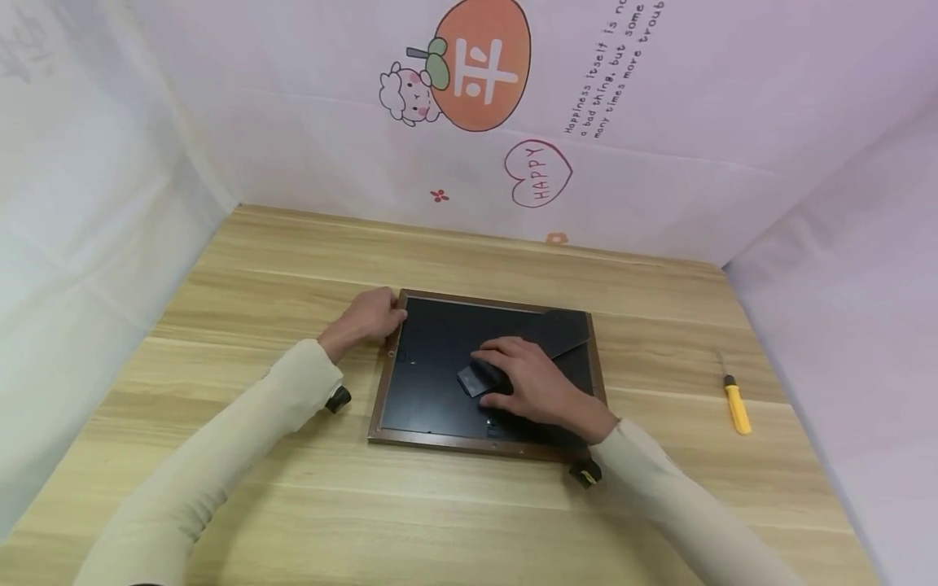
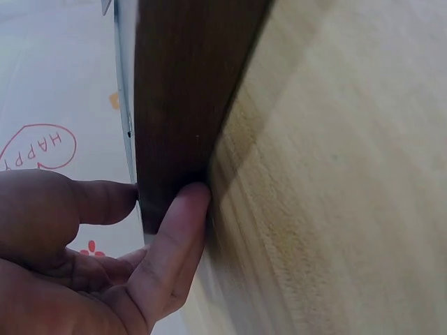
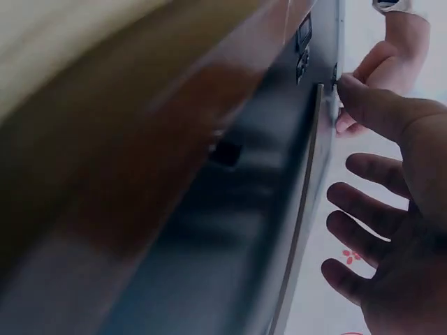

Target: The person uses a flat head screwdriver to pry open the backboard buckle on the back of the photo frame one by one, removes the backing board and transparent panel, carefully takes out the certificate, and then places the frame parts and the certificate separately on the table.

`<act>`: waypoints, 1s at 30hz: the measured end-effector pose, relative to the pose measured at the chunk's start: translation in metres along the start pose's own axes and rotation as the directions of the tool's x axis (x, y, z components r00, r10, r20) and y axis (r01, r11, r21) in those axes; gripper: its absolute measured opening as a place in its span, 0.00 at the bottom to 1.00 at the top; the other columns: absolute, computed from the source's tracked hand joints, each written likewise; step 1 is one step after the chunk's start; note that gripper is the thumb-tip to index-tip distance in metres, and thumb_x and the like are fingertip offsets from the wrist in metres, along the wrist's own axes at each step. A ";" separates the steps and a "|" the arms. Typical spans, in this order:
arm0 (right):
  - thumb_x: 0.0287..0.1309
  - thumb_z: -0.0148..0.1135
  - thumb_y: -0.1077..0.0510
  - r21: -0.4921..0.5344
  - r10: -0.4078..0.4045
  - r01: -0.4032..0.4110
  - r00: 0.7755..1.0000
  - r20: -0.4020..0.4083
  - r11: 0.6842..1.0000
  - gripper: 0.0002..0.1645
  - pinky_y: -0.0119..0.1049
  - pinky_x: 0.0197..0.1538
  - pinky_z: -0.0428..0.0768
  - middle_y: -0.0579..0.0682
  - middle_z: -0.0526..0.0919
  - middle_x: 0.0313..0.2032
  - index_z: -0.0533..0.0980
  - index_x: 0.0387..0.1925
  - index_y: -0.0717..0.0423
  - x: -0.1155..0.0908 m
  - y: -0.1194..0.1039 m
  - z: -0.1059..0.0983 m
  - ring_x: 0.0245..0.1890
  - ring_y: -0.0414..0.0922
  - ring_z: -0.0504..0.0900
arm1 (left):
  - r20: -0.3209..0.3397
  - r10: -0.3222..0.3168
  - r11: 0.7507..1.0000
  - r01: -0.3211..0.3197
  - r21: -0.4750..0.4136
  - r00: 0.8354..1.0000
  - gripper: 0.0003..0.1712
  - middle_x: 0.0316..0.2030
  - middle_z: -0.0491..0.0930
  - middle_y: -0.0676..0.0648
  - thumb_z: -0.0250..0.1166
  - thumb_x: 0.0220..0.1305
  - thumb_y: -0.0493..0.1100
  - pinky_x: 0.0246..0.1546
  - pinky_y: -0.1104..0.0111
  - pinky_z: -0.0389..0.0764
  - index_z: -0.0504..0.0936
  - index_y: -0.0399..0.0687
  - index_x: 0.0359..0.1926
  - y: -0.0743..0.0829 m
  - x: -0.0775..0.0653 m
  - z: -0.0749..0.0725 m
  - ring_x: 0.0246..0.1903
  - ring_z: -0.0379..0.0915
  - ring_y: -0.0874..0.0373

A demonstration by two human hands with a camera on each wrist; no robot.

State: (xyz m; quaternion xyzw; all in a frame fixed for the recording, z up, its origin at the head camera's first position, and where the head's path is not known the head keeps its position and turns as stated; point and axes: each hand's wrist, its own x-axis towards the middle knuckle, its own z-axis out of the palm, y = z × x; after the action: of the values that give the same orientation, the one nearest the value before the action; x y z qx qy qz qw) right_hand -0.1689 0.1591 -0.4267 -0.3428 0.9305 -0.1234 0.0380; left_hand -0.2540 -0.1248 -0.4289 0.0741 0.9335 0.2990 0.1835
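Observation:
A picture frame (image 1: 440,358) with a brown rim and black backing lies back side up on the table. My left hand (image 1: 376,315) pinches its left rim near the far corner. In the left wrist view, the left thumb is at one face of the brown rim (image 2: 185,91), with fingers (image 2: 178,230) on the other side. A black stand leg (image 1: 550,332) runs diagonally over the backing. My right hand (image 1: 531,378) is over the leg's lower end, which shows between thumb and fingers. In the right wrist view, the right fingers (image 3: 367,209) are spread and loosely extended.
A yellow-handled screwdriver (image 1: 737,407) lies on the wooden table (image 1: 469,521) to the right. Pale printed cloth (image 1: 308,130) hangs behind the table and along both sides. Dark wrist devices (image 1: 585,472) sit below both sleeves.

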 end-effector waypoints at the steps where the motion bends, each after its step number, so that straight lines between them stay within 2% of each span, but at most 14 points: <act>1: 0.54 0.73 0.43 -0.008 -0.010 0.010 1.000 0.016 1.000 0.39 0.57 0.68 0.69 0.54 0.74 0.63 0.73 0.64 0.51 0.003 0.001 0.001 0.65 0.53 0.71 | 0.002 0.003 1.000 -0.003 -0.002 1.000 0.15 0.30 0.79 0.42 0.51 0.75 0.43 0.22 0.73 0.78 0.77 0.34 0.47 0.000 0.001 0.001 0.22 0.79 0.57; 7: 0.54 0.73 0.46 -0.022 -0.074 0.075 0.996 0.057 0.997 0.31 0.52 0.60 0.76 0.54 0.77 0.57 0.78 0.59 0.51 0.014 0.009 0.004 0.57 0.50 0.76 | 0.027 -0.019 0.999 0.019 -0.030 0.999 0.14 0.30 0.80 0.42 0.51 0.75 0.42 0.22 0.72 0.78 0.73 0.35 0.50 0.000 0.002 0.001 0.21 0.79 0.58; 9: 0.55 0.72 0.47 -0.028 -0.099 0.101 0.993 0.057 0.994 0.29 0.50 0.58 0.78 0.54 0.78 0.55 0.79 0.58 0.51 0.017 0.011 0.004 0.55 0.50 0.76 | 0.041 -0.027 0.998 0.030 -0.057 0.999 0.16 0.31 0.79 0.42 0.50 0.76 0.43 0.23 0.71 0.80 0.72 0.34 0.54 -0.001 0.001 0.000 0.23 0.79 0.57; 15: 0.59 0.68 0.49 -0.085 -0.151 0.157 0.986 0.077 0.984 0.26 0.47 0.58 0.79 0.55 0.76 0.54 0.77 0.58 0.51 0.019 0.011 0.005 0.54 0.50 0.75 | 0.077 -0.046 0.986 0.058 -0.158 0.996 0.24 0.44 0.76 0.36 0.50 0.77 0.43 0.30 0.68 0.85 0.64 0.33 0.66 -0.006 0.001 -0.001 0.30 0.81 0.53; 18: 0.61 0.67 0.49 -0.087 -0.139 0.147 0.986 0.089 0.985 0.26 0.45 0.58 0.79 0.54 0.74 0.56 0.76 0.59 0.51 0.018 0.010 0.006 0.56 0.50 0.73 | 0.084 -0.053 0.983 0.067 -0.169 0.995 0.24 0.50 0.74 0.34 0.49 0.77 0.43 0.32 0.67 0.86 0.63 0.33 0.67 -0.007 0.002 -0.001 0.33 0.81 0.51; 22: 0.62 0.66 0.50 -0.073 -0.131 0.138 0.988 0.086 0.988 0.25 0.44 0.57 0.79 0.54 0.74 0.56 0.76 0.59 0.50 0.016 0.011 0.007 0.56 0.50 0.72 | 0.097 -0.064 0.979 0.082 -0.187 0.993 0.24 0.54 0.73 0.34 0.49 0.77 0.43 0.33 0.67 0.86 0.62 0.34 0.67 -0.006 0.003 -0.001 0.37 0.82 0.49; 30: 0.62 0.66 0.51 -0.044 -0.158 0.162 0.984 0.077 0.986 0.24 0.43 0.56 0.80 0.54 0.73 0.56 0.76 0.59 0.51 0.016 0.014 0.006 0.55 0.49 0.73 | 0.108 -0.067 0.967 0.091 -0.236 0.992 0.23 0.53 0.73 0.34 0.48 0.77 0.43 0.35 0.67 0.87 0.62 0.34 0.65 -0.008 0.003 -0.001 0.42 0.80 0.48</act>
State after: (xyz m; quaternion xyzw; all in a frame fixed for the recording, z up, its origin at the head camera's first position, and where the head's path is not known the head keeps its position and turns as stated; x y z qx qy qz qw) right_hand -0.1890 0.1574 -0.4361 -0.4215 0.9007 -0.0901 0.0537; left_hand -0.2574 -0.1308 -0.4334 0.0288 0.8823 0.3984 0.2490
